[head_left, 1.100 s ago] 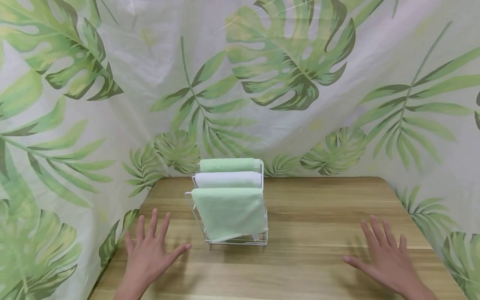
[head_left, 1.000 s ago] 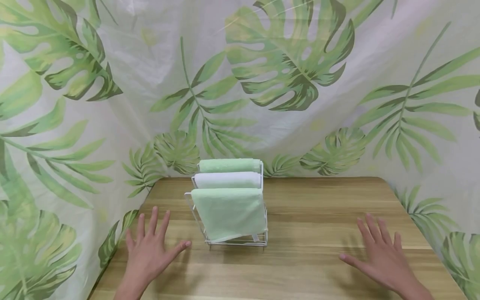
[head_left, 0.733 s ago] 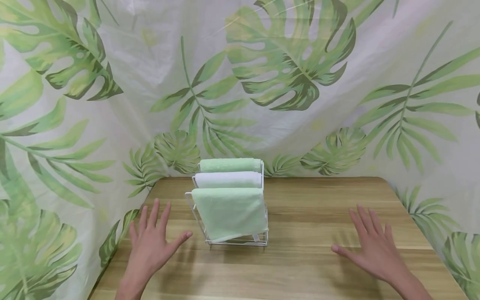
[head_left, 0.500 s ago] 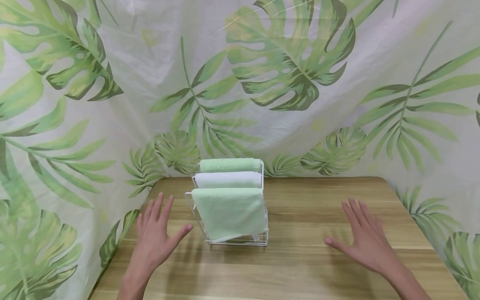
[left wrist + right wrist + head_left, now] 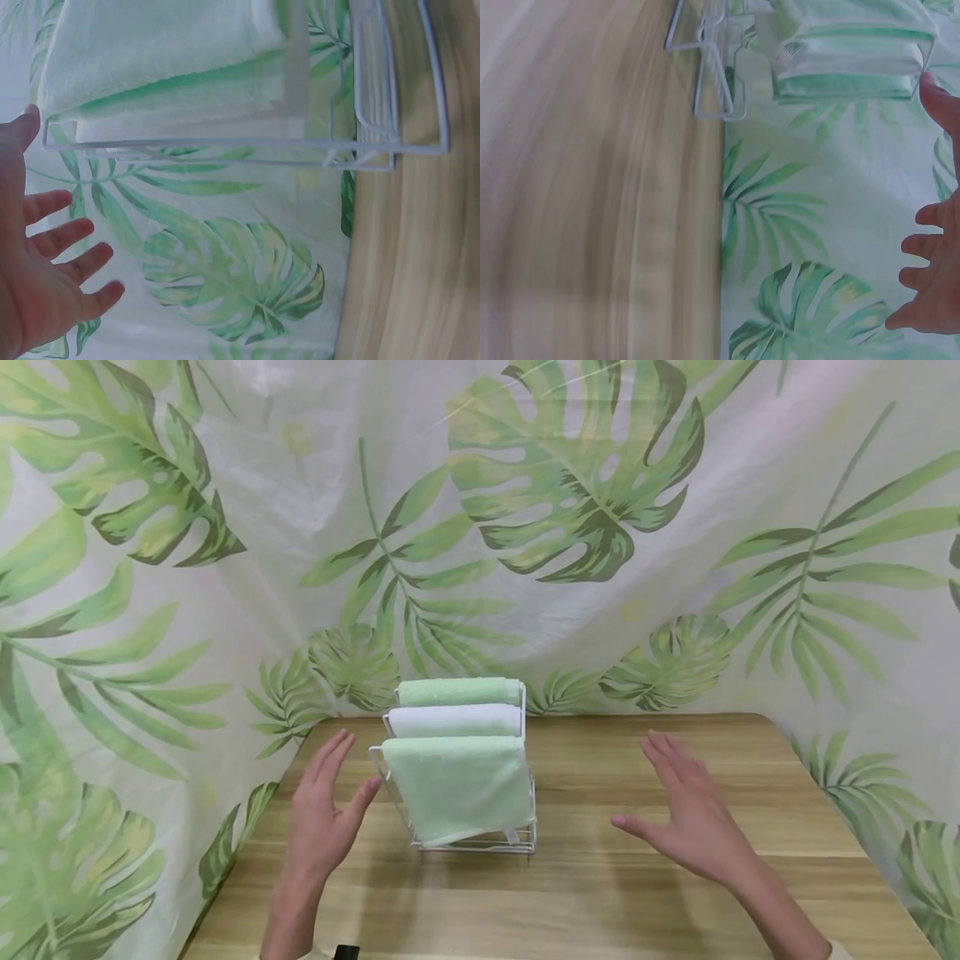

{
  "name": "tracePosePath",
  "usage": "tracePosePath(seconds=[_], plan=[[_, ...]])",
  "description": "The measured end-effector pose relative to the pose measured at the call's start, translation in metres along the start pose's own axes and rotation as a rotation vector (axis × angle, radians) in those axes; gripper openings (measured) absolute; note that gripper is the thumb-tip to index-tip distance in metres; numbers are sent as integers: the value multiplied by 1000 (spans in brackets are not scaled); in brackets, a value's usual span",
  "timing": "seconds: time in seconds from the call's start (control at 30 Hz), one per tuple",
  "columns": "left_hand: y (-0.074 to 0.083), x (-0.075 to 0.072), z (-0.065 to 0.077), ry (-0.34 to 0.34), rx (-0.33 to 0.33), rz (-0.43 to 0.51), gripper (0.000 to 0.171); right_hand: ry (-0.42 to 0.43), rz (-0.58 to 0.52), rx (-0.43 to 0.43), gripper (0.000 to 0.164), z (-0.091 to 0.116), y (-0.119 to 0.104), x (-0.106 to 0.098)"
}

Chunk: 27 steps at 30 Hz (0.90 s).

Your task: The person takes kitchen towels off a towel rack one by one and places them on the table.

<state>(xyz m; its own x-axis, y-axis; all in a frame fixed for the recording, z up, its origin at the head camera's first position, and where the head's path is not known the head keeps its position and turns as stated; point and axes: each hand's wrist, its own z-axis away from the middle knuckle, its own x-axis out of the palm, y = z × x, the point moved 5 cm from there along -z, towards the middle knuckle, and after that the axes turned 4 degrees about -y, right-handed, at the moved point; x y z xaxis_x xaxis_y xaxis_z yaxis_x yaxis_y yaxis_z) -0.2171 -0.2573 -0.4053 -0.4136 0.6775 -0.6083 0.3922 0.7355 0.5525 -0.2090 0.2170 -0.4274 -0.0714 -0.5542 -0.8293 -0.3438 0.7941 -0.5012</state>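
A white wire rack [image 5: 480, 845] stands on the table, left of the middle in the head view. Over its bars hang three folded towels: a light green towel [image 5: 459, 787] in front, a white towel [image 5: 456, 721] behind it and another green towel [image 5: 453, 691] at the back. Close to the rack's left side is my left hand [image 5: 322, 814], fingers extended and thumb toward the front bar, holding nothing. My right hand [image 5: 693, 814] hovers farther off on the right, fingers straight, thumb pointing at the rack. Both wrist views show the rack apart from the palms.
The wood-grain table [image 5: 600, 902] has rounded far corners. Behind it and on both sides hangs a leaf-print curtain [image 5: 570, 635], close to the table's back edge. A small black object [image 5: 346, 952] shows at the left wrist.
Both hands have moved forward and inward toward the rack, the right one farther. The palms have turned more to face each other. The rack and towels have not moved.
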Motion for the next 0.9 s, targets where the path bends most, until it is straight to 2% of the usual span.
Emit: tracePosePath(seconds=[0.17,0.27,0.57,0.9], plan=[[7,0,-5,69,40,45,60,23,4,-24,105,-6,-14,1],[9,1,-8,94,49,103,56,35,-3,-38,103,-10,-21,0],[15,6,-17,106,27,336,41,39,-48,-77,97,-21,-39,-1],[14,9,-19,117,-3,427,26,44,-101,-127,94,-29,-61,-3]])
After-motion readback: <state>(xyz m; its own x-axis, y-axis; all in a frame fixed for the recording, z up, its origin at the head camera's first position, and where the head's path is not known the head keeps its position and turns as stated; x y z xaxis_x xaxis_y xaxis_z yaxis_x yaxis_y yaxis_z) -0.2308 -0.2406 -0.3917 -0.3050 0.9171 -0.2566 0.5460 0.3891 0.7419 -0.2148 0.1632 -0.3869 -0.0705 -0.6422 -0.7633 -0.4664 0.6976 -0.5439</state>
